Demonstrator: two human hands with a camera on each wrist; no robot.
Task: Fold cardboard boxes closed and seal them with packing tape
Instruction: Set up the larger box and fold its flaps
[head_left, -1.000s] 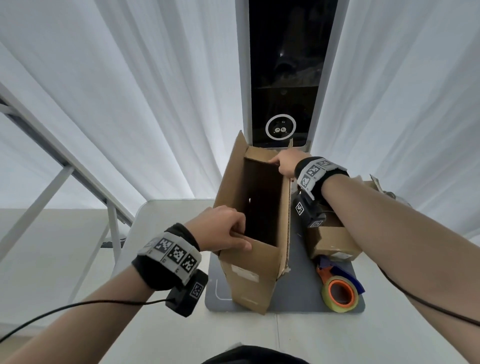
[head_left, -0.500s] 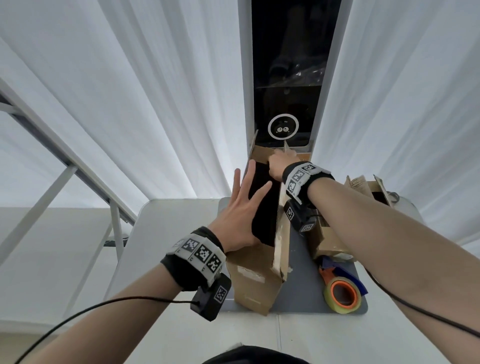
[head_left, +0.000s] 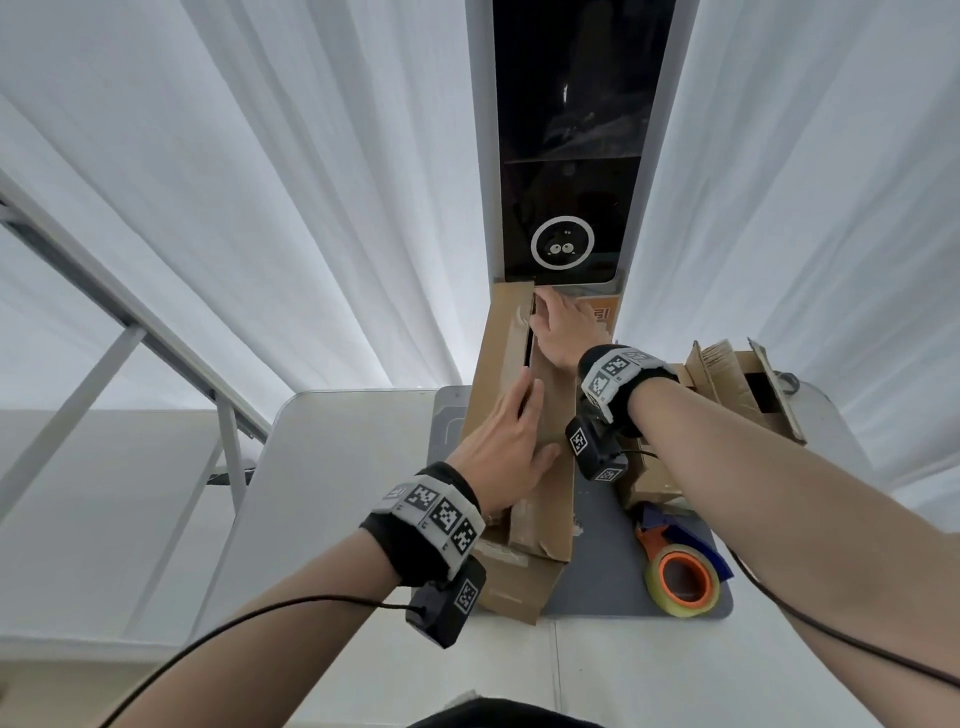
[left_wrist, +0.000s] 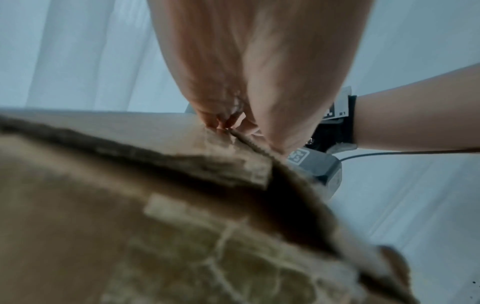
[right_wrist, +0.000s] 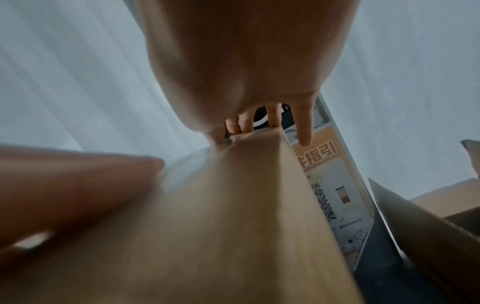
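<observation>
Both hands lie flat on top of the tall box (head_left: 524, 415), fingers straight and pressing, not curled round anything. The left hand (head_left: 506, 452) pushes down the near part of the flaps, fingers together along the seam; the right hand (head_left: 561, 338) presses the far end, fingers slightly spread over the edge. Between them a thin dark slit still shows where the two flaps meet.

The box stands on a grey mat (head_left: 597, 571) on the white table (head_left: 337, 467), right in front of the person at twelve o'clock. It looks light and empty, with stiff but springy card, so I'd expect the flaps to lift if released; one palm should stay across the seam.

At about four o'clock from the box lies the tape roll (head_left: 681, 579), untouched. At two o'clock sits a smaller box (head_left: 727, 395), flaps open, its inside too dark to tell.
</observation>
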